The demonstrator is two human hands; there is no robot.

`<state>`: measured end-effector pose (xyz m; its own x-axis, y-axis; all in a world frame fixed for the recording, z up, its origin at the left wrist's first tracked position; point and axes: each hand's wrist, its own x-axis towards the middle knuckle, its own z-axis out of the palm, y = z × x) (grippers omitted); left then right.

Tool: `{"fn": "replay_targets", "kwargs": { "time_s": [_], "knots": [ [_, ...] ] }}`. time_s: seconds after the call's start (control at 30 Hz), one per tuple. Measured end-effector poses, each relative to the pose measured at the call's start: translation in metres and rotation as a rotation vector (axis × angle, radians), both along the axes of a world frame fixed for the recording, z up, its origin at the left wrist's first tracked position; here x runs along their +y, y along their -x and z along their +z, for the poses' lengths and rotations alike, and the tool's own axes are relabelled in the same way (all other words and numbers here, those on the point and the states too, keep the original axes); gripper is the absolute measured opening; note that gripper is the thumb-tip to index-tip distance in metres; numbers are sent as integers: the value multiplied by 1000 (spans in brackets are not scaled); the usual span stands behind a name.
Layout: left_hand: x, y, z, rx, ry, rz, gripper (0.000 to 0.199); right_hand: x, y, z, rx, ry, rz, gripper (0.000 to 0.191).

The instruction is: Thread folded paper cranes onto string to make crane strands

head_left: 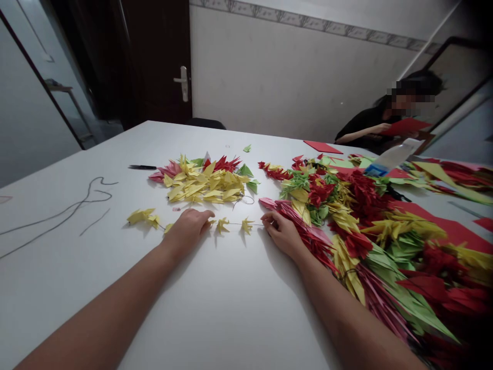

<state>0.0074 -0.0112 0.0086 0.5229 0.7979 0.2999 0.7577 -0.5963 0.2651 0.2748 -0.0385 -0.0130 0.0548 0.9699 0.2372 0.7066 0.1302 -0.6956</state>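
A thin thread (231, 223) strung with small yellow folded-paper pieces runs taut between my two hands, just above the white table. My left hand (188, 226) is closed on the strung thread, with a yellow piece at its fingertips. To the right, my right hand (283, 232) pinches the thread's other stretch. Two spiky yellow paper pieces (222, 225) hang on the thread between the hands. Beyond my left hand lie more yellow pieces (144, 218), apparently on the same strand. A pile of yellow folded paper (208, 185), edged with red, pink and green ones, lies just ahead.
Heaped red, yellow, green and pink folded paper (346, 216) covers the right side. A dark pen-like tool (142, 167) and loose dark cords (77, 205) lie at left. A clear bottle (396, 156) tilts at the back right, near a seated person (370, 123) holding red paper.
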Motion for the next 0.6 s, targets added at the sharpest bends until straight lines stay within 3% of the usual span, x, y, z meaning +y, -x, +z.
{"fn": "replay_targets", "kwargs": {
  "time_s": [0.27, 0.47, 0.6],
  "knots": [
    [-3, 0, 5, 83, -22, -70, 17, 0, 1, 2, 29, -14, 41, 22],
    [-3, -13, 8, 64, -35, -112, 44, 0, 2, 1, 20, -31, 43, 18],
    [4, -21, 12, 186, 18, -143, 31, -1, 2, 1, 6, -22, 40, 18]
  ]
}}
